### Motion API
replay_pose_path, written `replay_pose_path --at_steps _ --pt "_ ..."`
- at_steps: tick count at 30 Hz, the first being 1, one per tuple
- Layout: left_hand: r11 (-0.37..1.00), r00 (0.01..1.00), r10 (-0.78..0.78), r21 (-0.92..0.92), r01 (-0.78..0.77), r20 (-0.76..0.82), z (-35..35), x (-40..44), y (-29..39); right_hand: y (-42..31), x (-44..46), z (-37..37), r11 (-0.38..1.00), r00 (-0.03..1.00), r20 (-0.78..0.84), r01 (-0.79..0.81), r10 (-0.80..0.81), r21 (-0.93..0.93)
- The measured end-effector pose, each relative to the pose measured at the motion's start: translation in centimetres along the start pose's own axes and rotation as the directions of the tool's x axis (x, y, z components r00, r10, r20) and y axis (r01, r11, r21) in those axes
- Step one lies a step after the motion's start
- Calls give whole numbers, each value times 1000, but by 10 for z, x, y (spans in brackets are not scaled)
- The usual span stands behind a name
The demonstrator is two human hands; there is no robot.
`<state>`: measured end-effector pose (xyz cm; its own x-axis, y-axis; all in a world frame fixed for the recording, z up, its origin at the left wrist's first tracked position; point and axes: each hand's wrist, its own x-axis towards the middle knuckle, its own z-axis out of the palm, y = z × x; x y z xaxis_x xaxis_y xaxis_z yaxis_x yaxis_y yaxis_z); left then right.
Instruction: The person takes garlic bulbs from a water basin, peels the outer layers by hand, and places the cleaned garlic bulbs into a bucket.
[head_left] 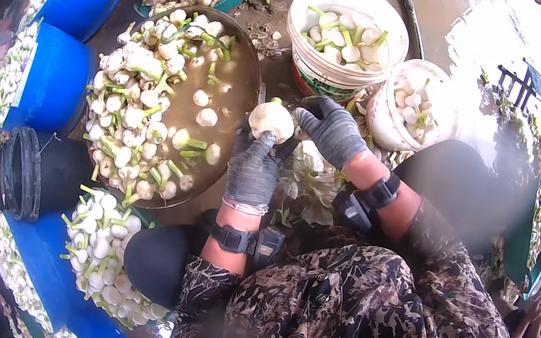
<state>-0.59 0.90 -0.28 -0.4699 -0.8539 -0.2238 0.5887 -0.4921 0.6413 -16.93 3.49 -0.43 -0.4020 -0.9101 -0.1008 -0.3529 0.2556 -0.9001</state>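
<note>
Found one garlic bulb [272, 123] at centre of frame, pinched in left hand [252, 179], thumb pressed to near face, fingers wrapped below. Noted right hand [336, 136] just right of bulb, fingers half curled and loosely spread; could not tell of anything pinched there.

Judged main risk a slip: rounded bulb, thumb-led grip, grey gloves [245, 190] between. Could lead to a drop onto pale scraps [314, 187] below, or leftward into muddy water [189, 78] of basin [257, 69]. Judged second risk a roll of heaped bulbs [129, 108] over basin's left rim, from crowding. Suspected also a mix-up of dirty bulbs with paler bulbs [351, 53], from buckets so near.

Counted: hands, two; bulb in grip, one; basin, one, left of centre; white buckets, two (larger bucket [323, 74] upper centre, smaller bucket [383, 119] right of it); blue tubs [50, 87], at least three, left side; black bucket [59, 175], one, lower left. Gave up on loose bulbs: too many, overlapping.
</note>
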Motion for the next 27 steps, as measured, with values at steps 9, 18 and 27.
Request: replay_pose_path --at_steps 9,18,27 --pt "852 950 236 514 -103 -202 -18 16 -24 -30 -19 -2 892 915 -101 351 -392 -284" --pt "976 987 152 148 -157 46 0 -5 7 -15 -2 -3 965 969 -113 198 -219 -172" --pt "993 995 -88 -82 84 -40 -12 -7 21 -42 -3 -36 786 765 -211 543 -608 -296"
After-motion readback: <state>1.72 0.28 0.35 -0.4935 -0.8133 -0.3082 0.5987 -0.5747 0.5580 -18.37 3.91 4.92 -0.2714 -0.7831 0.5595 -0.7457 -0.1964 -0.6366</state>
